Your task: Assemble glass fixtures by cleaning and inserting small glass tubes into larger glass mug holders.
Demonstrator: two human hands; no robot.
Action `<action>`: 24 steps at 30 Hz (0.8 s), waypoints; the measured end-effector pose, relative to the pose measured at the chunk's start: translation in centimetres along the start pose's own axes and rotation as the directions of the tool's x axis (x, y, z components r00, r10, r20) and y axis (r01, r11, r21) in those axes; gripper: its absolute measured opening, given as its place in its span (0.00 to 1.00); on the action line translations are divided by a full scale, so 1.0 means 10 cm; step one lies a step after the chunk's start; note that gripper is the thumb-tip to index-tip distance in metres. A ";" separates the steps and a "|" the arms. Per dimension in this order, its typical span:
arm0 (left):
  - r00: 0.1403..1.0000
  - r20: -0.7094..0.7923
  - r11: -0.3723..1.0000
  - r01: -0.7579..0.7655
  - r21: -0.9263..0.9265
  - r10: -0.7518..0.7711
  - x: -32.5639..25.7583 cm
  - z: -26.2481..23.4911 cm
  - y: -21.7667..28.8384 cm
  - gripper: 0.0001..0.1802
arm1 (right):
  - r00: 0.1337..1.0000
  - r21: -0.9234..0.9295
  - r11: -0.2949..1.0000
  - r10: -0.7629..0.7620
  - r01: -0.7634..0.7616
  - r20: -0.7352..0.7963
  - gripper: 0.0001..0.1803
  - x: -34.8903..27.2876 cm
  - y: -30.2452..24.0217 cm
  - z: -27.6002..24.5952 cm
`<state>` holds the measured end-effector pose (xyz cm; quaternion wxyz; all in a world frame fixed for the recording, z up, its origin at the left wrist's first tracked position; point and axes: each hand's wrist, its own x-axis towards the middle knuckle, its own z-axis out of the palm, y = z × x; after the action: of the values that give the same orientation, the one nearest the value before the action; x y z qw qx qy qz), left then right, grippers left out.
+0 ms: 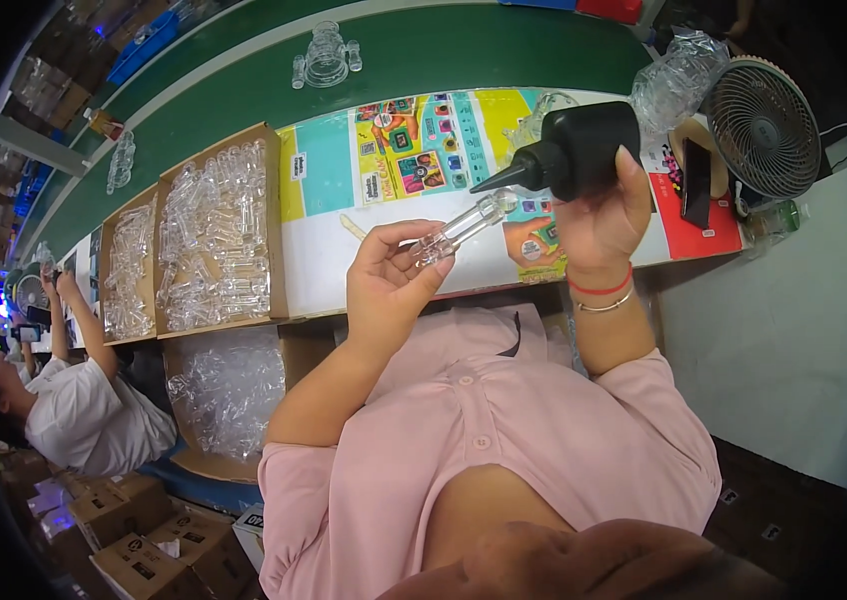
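Note:
My left hand (pixel 386 290) is closed round one end of a clear glass tube piece (pixel 472 222), which slants up to the right over the table. In my right hand (pixel 606 222) is a black squeeze bottle (pixel 592 145), tipped on its side. Its pointed black nozzle (pixel 504 176) faces left, just above the upper end of the glass piece. Whether nozzle and glass touch, I cannot tell. Behind the bottle, some clear glass or plastic (pixel 544 112) is partly hidden.
Left on the printed table cover (pixel 319 240) stand cardboard trays (pixel 277 225) of clear glass pieces. Beyond runs a green belt (pixel 424 55) carrying a glass vessel (pixel 326 58). A fan (pixel 764 130) and a dark phone (pixel 696 180) are right. A co-worker (pixel 94 415) sits far left.

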<state>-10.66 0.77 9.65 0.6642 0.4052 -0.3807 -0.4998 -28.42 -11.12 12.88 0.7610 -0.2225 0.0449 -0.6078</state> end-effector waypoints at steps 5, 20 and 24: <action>0.998 0.002 0.998 -0.060 0.012 0.060 -0.07 0.01 -0.06 0.20 | 0.984 -0.006 0.999 0.040 -0.041 -0.171 0.23 -0.05 0.19 0.11; 0.984 -0.005 0.981 -0.179 0.075 0.180 -0.24 -0.03 -0.08 0.21 | 0.935 -0.742 0.569 -0.201 0.355 0.294 0.29 -0.48 0.04 0.29; 0.977 -0.003 0.972 -0.214 0.100 0.215 -0.25 -0.03 -0.04 0.21 | 0.921 -0.691 0.617 -0.170 0.377 0.351 0.28 -0.51 0.08 0.29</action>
<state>-11.05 3.16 8.87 0.6962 0.3975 -0.4418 -0.4028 -28.09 -5.35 14.11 0.4984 -0.5937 0.1587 -0.6114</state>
